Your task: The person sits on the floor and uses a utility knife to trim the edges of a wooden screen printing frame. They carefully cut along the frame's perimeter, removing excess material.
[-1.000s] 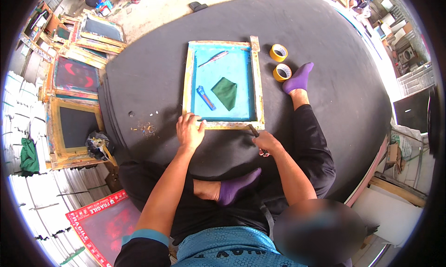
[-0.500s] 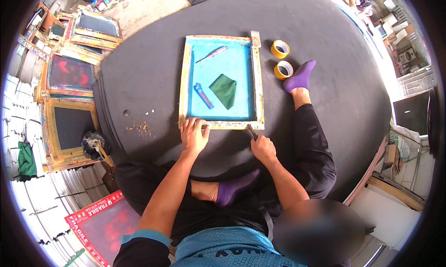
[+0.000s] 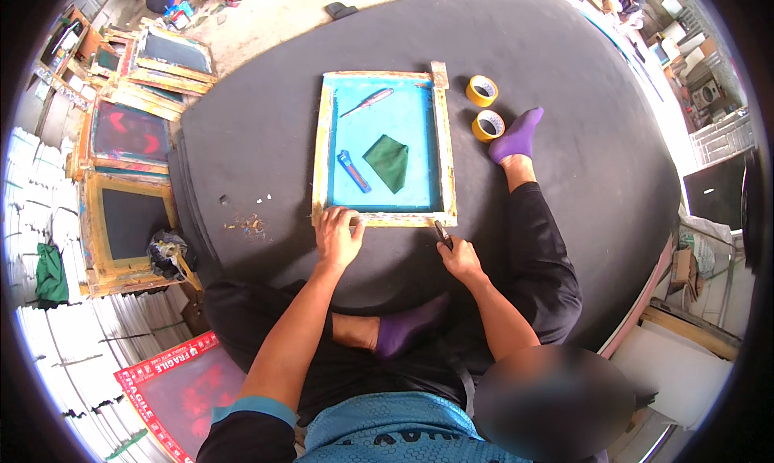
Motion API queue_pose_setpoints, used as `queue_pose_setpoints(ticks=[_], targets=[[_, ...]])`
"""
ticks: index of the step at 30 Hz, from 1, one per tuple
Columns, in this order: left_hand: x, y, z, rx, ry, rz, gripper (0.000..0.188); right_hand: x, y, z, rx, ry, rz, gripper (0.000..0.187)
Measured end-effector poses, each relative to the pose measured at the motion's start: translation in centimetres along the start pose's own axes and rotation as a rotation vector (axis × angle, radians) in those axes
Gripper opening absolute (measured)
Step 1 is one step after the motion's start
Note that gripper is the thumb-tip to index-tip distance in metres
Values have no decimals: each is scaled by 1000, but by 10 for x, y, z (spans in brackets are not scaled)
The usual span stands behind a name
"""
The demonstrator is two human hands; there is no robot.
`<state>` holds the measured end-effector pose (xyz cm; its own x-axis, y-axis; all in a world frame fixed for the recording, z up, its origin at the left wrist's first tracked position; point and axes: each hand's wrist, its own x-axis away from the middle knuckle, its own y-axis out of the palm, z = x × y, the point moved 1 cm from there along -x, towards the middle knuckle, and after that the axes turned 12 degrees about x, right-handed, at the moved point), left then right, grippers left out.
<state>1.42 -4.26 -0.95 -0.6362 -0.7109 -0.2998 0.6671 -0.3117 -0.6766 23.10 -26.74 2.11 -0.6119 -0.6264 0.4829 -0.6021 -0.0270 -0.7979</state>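
A wooden screen-printing frame (image 3: 445, 157) with light-blue mesh lies flat in front of me. My left hand (image 3: 337, 236) rests at its near left corner, fingers curled over the near rail. In my right hand (image 3: 459, 258) is a slim dark hand tool (image 3: 443, 234), its tip by the near rail close to the right corner; its exact kind is unclear. On the mesh lie a folded green cloth (image 3: 389, 163), a blue box cutter (image 3: 353, 171) and a screwdriver (image 3: 368, 102). An extra wood piece (image 3: 439, 74) sits at the far right corner.
Two yellow tape rolls (image 3: 482, 91) lie on the black padded surface (image 3: 564, 68), beside my purple-socked foot (image 3: 517, 137). Several framed screens (image 3: 129, 213) are stacked at left, with a crumpled black bag (image 3: 168, 252). A red-taped screen (image 3: 181, 390) leans at lower left.
The tool in my right hand has tilted, and its tip has drawn slightly right along the near rail. My left hand stays at the corner. The whole view has shifted a little.
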Motion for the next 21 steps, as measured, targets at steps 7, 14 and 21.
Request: queue_pose_setpoints(ticks=[7, 14, 21], targets=[[16, -11, 48, 146, 291, -284, 27, 29, 26, -51, 17, -244, -41, 41], [26, -29, 25, 121, 279, -235, 8, 37, 41, -85, -57, -292, -264, 50], [27, -79, -19, 116, -108, -133, 13, 19, 73, -116, -365, -227, -545, 40]])
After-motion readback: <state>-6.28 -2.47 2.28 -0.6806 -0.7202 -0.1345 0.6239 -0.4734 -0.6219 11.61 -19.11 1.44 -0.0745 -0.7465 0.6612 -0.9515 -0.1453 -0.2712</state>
